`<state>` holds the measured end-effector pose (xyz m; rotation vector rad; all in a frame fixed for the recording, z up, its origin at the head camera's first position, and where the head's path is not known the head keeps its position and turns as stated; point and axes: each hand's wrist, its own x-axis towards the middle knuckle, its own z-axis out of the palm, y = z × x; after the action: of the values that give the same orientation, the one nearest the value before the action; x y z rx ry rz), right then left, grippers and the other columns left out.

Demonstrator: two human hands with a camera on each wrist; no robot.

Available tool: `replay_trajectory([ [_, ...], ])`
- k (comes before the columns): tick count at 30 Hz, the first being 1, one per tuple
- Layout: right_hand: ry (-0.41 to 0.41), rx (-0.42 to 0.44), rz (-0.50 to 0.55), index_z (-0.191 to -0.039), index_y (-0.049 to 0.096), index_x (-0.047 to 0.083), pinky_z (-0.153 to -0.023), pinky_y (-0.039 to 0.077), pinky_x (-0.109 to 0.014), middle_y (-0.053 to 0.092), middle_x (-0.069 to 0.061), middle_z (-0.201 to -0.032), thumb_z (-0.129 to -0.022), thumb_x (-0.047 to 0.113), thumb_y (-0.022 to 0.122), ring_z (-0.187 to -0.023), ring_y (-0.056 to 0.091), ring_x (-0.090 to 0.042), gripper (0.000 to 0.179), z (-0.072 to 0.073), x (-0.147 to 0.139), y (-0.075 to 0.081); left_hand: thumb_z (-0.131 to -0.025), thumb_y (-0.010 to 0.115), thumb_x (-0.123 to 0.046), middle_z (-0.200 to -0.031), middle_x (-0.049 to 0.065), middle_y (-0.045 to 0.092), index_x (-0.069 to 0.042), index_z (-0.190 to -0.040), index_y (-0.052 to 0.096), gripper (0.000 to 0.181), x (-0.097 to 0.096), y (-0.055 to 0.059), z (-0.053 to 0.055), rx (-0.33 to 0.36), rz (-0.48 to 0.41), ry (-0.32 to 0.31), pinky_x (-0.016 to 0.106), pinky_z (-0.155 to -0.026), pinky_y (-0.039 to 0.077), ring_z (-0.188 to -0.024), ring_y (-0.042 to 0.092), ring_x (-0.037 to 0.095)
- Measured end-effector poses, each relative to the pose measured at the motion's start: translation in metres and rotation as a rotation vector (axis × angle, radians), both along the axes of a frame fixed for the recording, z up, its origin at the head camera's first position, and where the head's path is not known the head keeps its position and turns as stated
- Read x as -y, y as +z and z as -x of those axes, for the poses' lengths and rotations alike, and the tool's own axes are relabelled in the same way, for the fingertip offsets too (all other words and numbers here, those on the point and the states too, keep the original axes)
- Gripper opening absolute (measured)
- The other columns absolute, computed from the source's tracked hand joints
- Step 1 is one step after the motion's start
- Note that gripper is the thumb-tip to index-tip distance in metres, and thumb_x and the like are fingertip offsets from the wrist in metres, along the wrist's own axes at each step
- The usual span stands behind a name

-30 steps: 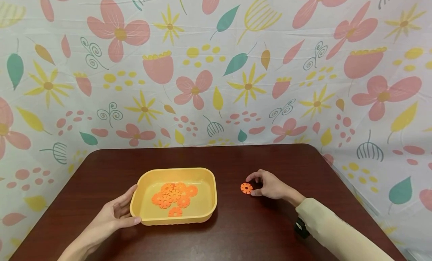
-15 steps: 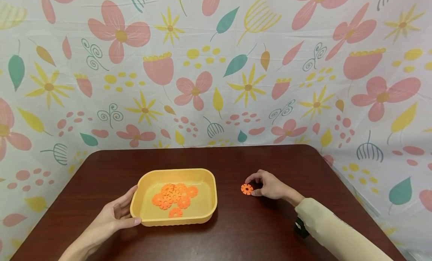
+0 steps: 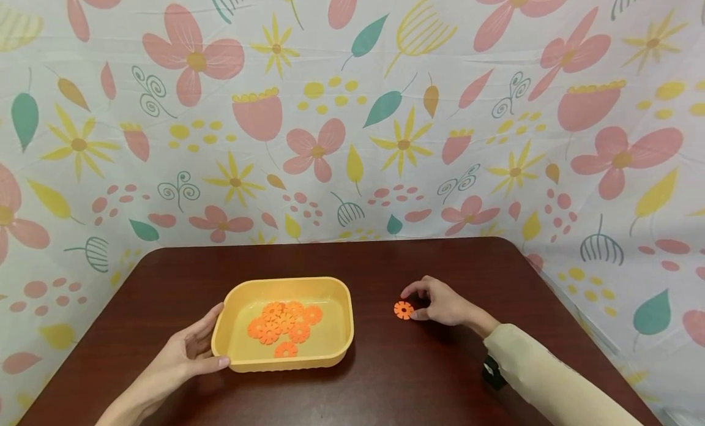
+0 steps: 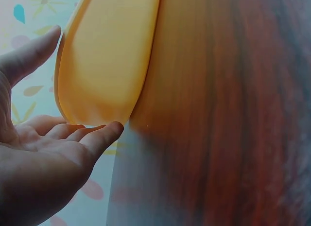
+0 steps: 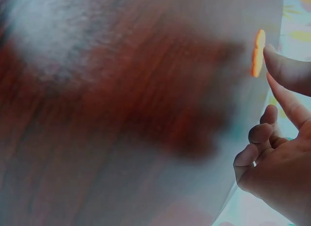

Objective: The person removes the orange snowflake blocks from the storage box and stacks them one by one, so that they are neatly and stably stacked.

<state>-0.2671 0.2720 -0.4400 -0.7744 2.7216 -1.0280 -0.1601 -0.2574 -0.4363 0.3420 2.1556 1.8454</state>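
On the left of the table stands a yellow plastic tray [image 3: 336,355] with several orange notched discs [image 3: 283,322] lying in it, some overlapping. My left hand [image 3: 184,352] holds the tray's left end, its thumb at the near corner and its fingers along the side. The left wrist view shows this hand [image 4: 53,143] around the tray's end [image 4: 104,56]. To the right of the tray, my right hand [image 3: 445,302] holds a single orange notched disc [image 3: 404,310] by its edge between thumb and forefinger. In the right wrist view the disc [image 5: 258,53] appears nearly edge-on, by the thumb tip.
The dark reddish-brown table [image 3: 380,389] has rounded far corners. Behind it and along both sides hangs a white cloth [image 3: 352,108] printed with flowers and leaves. A black band [image 3: 492,373] is at the right wrist, below a pale sleeve [image 3: 551,377].
Both hands, the tray and the discs keep their places relative to the table. The whole head view has shifted down by a few pixels.
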Motion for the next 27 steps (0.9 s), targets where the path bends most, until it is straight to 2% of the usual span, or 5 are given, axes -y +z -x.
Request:
replay_trajectory([
  [8,0.013,-0.002,0.026,-0.117,0.075,0.004,-0.077,0.045,-0.036,0.058,-0.011,-0.104,-0.085,0.004,0.086,-0.089,0.052,-0.03,0.034,0.002,0.003,0.013,-0.096,0.075,-0.004,-0.173,0.018,0.014,-0.005,-0.169,0.012,0.097,0.001,-0.002,0.002,-0.009,-0.007,0.003,0.029,-0.098,0.052,-0.148,0.032,0.049],
  [16,0.032,-0.001,0.038,-0.121,0.073,0.004,-0.072,0.043,-0.034,0.056,-0.015,-0.104,-0.087,0.004,0.085,-0.089,0.05,-0.034,0.036,-0.002,0.018,0.027,-0.096,0.074,-0.004,-0.173,0.018,0.014,-0.006,-0.17,0.011,0.097,0.002,-0.001,0.001,0.016,-0.01,-0.009,0.032,-0.098,0.054,-0.144,0.045,0.037],
  [22,0.056,-0.002,0.038,-0.119,0.075,0.01,-0.071,0.045,-0.034,0.055,-0.006,-0.1,-0.087,0.007,0.086,-0.088,0.051,-0.036,0.034,-0.004,0.034,0.04,-0.097,0.074,-0.003,-0.173,0.018,0.013,-0.007,-0.17,0.011,0.097,0.003,-0.002,0.002,0.002,-0.012,-0.022,0.032,-0.098,0.053,-0.146,0.039,0.043],
  [27,0.093,-0.014,0.047,-0.119,0.075,0.013,-0.072,0.045,-0.033,0.054,-0.002,-0.099,-0.088,0.01,0.087,-0.086,0.049,-0.029,0.034,-0.003,0.05,0.052,-0.097,0.074,-0.003,-0.173,0.017,0.014,-0.006,-0.17,0.012,0.095,0.002,-0.002,0.002,-0.012,-0.009,-0.023,0.031,-0.099,0.053,-0.147,0.037,0.044],
])
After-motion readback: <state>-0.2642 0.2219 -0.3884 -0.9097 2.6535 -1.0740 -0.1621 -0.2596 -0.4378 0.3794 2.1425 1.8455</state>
